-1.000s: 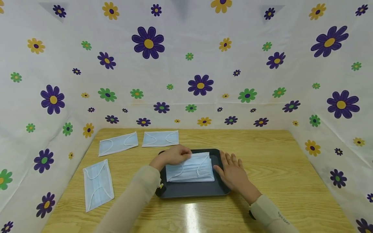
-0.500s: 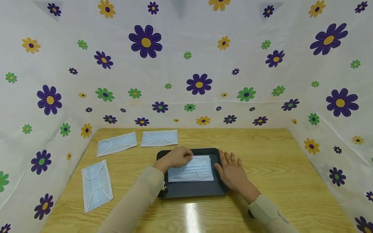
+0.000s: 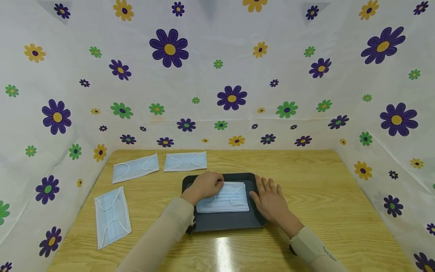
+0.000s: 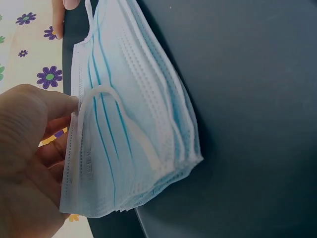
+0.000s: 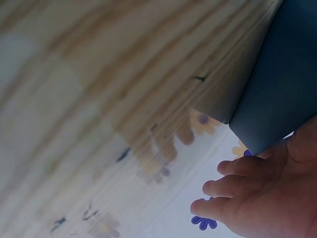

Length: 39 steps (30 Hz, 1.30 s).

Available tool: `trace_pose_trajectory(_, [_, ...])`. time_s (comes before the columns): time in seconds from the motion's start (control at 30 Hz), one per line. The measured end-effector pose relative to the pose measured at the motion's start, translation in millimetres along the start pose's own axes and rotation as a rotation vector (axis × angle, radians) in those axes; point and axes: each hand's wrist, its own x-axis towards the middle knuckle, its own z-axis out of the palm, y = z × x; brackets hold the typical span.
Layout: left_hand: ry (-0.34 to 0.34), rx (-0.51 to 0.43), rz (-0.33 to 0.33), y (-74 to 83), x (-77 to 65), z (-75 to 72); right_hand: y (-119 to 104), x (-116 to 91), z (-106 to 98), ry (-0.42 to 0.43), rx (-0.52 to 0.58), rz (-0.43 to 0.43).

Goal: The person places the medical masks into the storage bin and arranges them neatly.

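Note:
A small stack of pale blue face masks [image 3: 225,204] with white ear loops lies in a dark grey tray [image 3: 231,223]. At the stack's far left edge is my left hand [image 3: 206,184]. In the left wrist view, its thumb and fingers pinch the long edge of the top face mask [image 4: 114,148], with the other masks layered close under it. My right hand [image 3: 273,204] lies with straight fingers along the tray's right rim, its thumb reaching over the inside. The right wrist view shows those fingers [image 5: 230,186] beside the tray's outer wall.
Three single face masks lie on the wooden table [image 3: 306,177]: an upright mask [image 3: 113,217] at the left, a slanted mask [image 3: 136,168] at the back left and a level mask [image 3: 185,161] behind the tray. A flower-printed white cloth [image 3: 204,75] encloses the back and sides.
The top mask's far edge has come down and lines up more closely with the stack. My left hand has shifted slightly right with it. The right hand has stayed at the tray's rim.

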Motion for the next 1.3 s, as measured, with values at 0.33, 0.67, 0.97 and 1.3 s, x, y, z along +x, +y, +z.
trace_pose_trajectory(0.33, [0.057,0.002,0.027,2.3,0.3,3.1,-0.9,0.3,-1.2,-0.021,0.001,0.001])
trace_pose_trajectory(0.67, [0.05,0.038,0.027,0.3,0.1,4.1,-0.7,1.6,-1.8,-0.019,0.0,-0.005])
trace_pose_trajectory(0.97, [0.048,0.065,0.048,3.5,-1.3,-1.1,-2.0,1.6,-2.4,-0.021,-0.006,-0.008])
trace_pose_trajectory(1.3, [0.063,-0.025,0.062,1.0,-9.5,-8.4,-1.9,-0.2,-3.4,-0.027,-0.001,0.003])
